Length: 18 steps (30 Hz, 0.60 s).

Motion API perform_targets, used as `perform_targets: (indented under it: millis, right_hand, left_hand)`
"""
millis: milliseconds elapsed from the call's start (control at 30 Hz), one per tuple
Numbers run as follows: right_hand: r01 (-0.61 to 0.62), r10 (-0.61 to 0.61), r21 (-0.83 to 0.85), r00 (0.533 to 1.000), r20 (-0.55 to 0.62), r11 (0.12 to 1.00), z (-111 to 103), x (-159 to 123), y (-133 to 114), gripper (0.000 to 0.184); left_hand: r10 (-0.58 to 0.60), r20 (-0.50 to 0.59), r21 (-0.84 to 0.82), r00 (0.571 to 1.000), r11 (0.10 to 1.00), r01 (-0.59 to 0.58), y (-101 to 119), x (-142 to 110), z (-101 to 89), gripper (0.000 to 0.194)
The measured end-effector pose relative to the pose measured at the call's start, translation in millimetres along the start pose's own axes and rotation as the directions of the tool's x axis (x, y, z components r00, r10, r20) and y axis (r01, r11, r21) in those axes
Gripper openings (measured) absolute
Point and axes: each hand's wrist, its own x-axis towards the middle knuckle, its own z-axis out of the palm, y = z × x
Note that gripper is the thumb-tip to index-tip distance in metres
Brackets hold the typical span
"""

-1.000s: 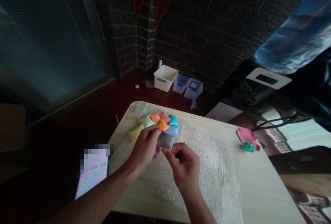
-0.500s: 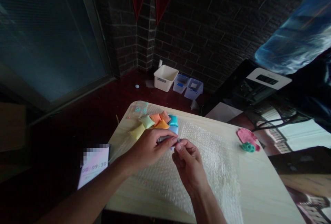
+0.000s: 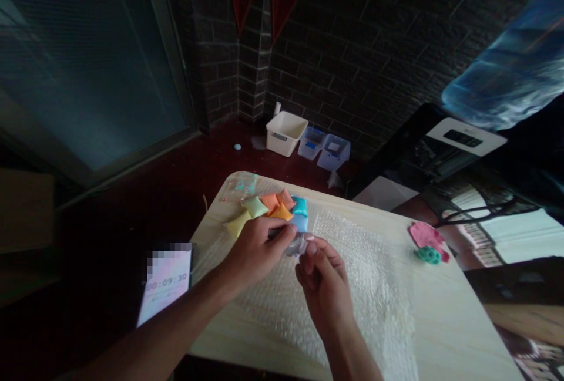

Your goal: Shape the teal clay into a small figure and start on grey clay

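Head cam: L hand (image 3: 259, 246) is gripping gray pkt (image 3: 296, 244), R hand (image 3: 325, 278) is pinching its end, fingers narrow, over bubble wrap (image 3: 361, 275). Colored pkts (image 3: 281, 212) are lying nr table's (image 3: 445, 310) far-L corner; white bin (image 3: 282, 144) is standing past far edge, contents unclear.

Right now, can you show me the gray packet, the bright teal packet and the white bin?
Gray packet (image 3: 296, 245): head view, on its uncovered part.
Teal packet (image 3: 300, 206): head view, on the middle of its top.
White bin (image 3: 282, 146): head view, on its front wall.
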Motion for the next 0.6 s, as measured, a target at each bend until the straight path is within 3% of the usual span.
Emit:
perform_targets:
  millis: [133,333,600]
  right_hand:
    - [0.054,-0.058,-0.143,0.998,-0.022,0.988,-0.3,-3.1,-1.4,0.028]
    - [0.01,-0.016,-0.225,1.0,-0.024,0.974,3.3,-8.2,-11.7,0.032]
    - [0.03,-0.027,-0.243,0.999,0.018,0.97,0.4,-8.9,-10.1,0.034]
  left_hand:
    - [-0.114,-0.012,-0.115,0.993,0.987,0.112,-0.8,0.9,-1.2,0.041]
    - [0.001,-0.02,-0.001,1.0,1.0,-0.001,-2.6,0.8,-3.9,0.044]
    - [0.047,-0.013,0.074,0.999,0.996,-0.046,-6.6,0.4,-3.1,0.047]
